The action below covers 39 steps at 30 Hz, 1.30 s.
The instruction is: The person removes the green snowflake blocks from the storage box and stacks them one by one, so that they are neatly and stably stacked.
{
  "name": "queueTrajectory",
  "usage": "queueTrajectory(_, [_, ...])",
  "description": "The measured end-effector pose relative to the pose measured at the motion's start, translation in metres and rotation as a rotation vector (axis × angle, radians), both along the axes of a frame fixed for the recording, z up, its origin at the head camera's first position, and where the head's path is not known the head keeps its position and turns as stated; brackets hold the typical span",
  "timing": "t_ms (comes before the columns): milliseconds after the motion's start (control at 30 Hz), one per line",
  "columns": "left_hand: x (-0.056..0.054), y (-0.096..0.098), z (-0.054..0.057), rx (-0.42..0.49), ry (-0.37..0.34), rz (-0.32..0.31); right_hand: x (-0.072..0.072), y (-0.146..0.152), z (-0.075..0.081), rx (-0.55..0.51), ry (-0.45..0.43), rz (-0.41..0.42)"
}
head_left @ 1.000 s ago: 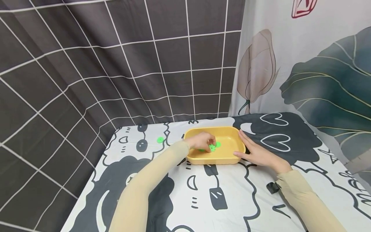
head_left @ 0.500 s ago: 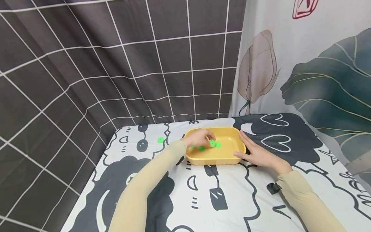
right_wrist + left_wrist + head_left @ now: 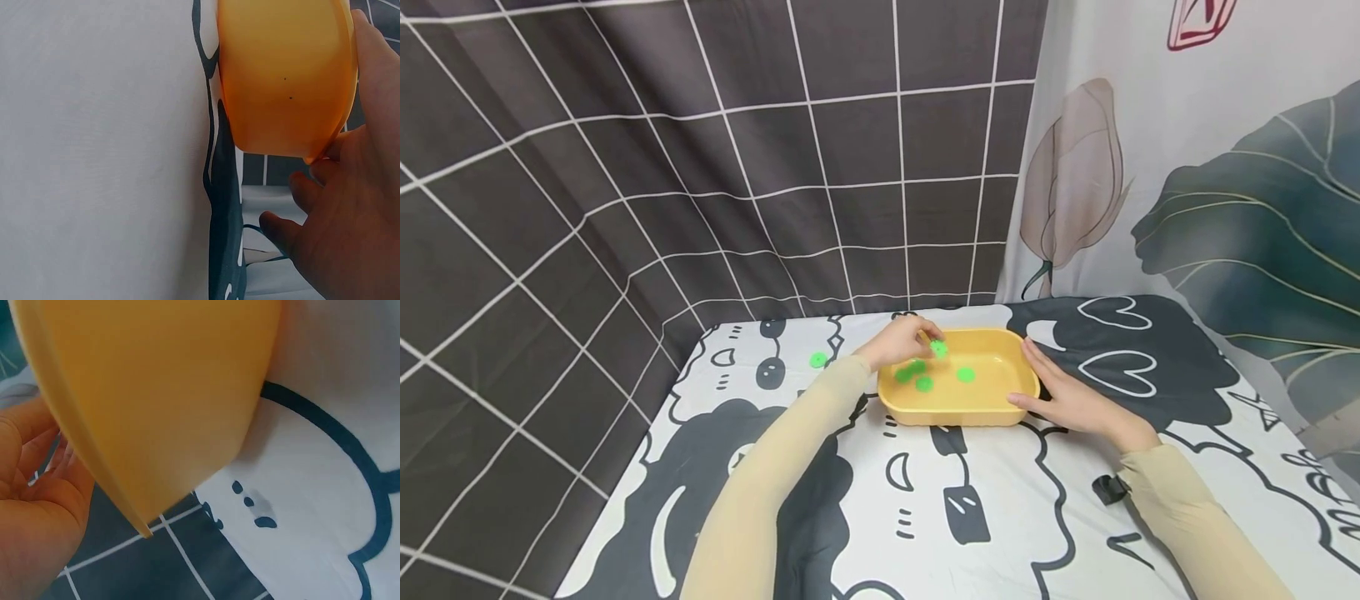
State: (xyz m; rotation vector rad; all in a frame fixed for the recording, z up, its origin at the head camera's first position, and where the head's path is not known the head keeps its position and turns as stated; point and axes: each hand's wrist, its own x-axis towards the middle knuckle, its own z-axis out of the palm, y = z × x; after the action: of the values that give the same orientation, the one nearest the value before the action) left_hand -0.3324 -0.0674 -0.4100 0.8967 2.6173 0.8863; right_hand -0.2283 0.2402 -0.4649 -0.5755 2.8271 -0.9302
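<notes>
A yellow plastic tub stands on the patterned cloth, with several small green notched discs lying on its floor. Over the tub's back left part, my left hand pinches another green disc between thumb and fingertips, lifted off the bottom. In the left wrist view the tub's wall hides that disc, and only the palm and part of the fingers show. My right hand rests against the tub's right end, fingers spread along the rim and thumb at the near right corner.
A lone green disc lies on the cloth left of the tub. Behind the table hang a dark gridded curtain and a pale leaf-print curtain. A small black object sits by the right wrist.
My left hand has risen from the tub's floor with a green disc and shifted back and left, uncovering other discs there. My right hand stays at the tub's right end.
</notes>
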Motion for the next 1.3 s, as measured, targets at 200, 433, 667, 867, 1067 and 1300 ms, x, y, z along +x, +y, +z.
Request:
queueTrajectory(200, [-0.004, -0.014, 0.004, 0.023, 0.025, 0.065, -0.001, 0.002, -0.001, 0.000, -0.005, -0.001])
queueTrajectory(433, [-0.008, -0.038, 0.020, 0.115, 0.022, 0.153, 0.000, 0.002, 0.002, 0.014, -0.009, -0.008])
queueTrajectory(667, [-0.012, -0.065, 0.029, 0.194, 0.014, 0.251, 0.001, -0.001, 0.003, 0.005, 0.002, 0.001])
queueTrajectory(867, [-0.014, -0.093, 0.029, 0.235, 0.012, 0.335, 0.001, -0.001, 0.005, 0.008, -0.004, 0.001])
queueTrajectory(1067, [-0.008, -0.122, 0.027, 0.238, -0.013, 0.416, 0.001, 0.000, 0.007, 0.004, -0.015, 0.009])
queueTrajectory(1300, [0.002, -0.151, 0.022, 0.266, -0.048, 0.498, -0.001, 0.000, 0.006, 0.004, -0.015, 0.014])
